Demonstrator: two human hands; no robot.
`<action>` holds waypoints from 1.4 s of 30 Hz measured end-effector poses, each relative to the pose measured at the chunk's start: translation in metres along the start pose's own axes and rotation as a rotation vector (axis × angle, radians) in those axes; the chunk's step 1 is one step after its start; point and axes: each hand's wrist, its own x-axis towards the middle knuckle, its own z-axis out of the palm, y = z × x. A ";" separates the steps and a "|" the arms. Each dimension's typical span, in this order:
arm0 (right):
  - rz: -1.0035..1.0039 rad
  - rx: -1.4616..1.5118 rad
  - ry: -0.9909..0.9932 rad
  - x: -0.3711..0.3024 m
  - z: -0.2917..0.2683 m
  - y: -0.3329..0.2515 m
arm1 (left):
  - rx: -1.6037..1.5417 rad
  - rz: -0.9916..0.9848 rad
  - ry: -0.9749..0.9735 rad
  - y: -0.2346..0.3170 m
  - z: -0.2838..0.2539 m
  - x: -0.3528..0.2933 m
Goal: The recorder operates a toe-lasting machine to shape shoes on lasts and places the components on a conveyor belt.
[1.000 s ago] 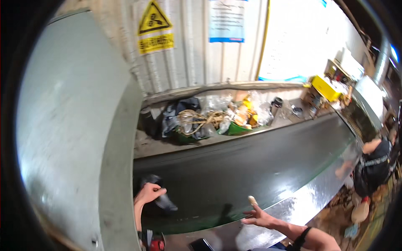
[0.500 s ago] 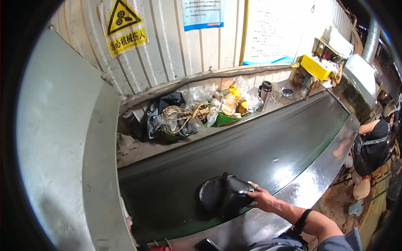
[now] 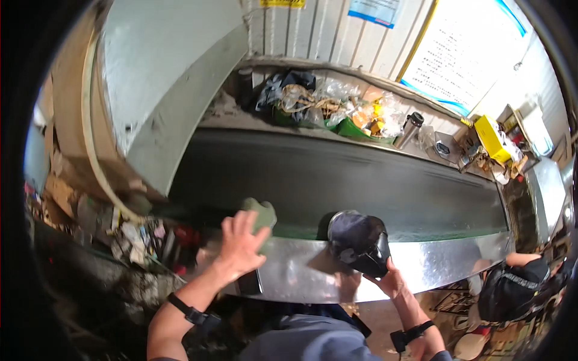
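In my right hand (image 3: 394, 280) is a glossy black hollow piece (image 3: 359, 242) with a rounded rim. I cannot tell its exact kind. My fingers are closed on its lower right end, and it is tilted above the metal ledge (image 3: 301, 274). My left hand (image 3: 241, 243) is spread open, palm down, over the belt's near edge. Just beyond its fingers lies a small olive-green piece (image 3: 260, 213), partly hidden by them; whether they touch it is unclear. The dark conveyor belt (image 3: 289, 171) runs across in front of me.
Behind the belt, a shelf carries green containers (image 3: 355, 129) heaped with plastic scrap, a steel flask (image 3: 410, 129) and a yellow box (image 3: 494, 138). A grey metal hood (image 3: 162, 78) rises at the left. Another person (image 3: 518, 286) in dark clothes is at the right.
The view has swung left and downward. My left hand has come into sight over the belt's near edge. My right hand has brought the black piece from the belt over the metal ledge.
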 end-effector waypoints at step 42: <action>-0.663 -1.159 -0.288 -0.065 -0.022 0.135 | -0.467 -1.086 -0.177 0.158 0.151 0.015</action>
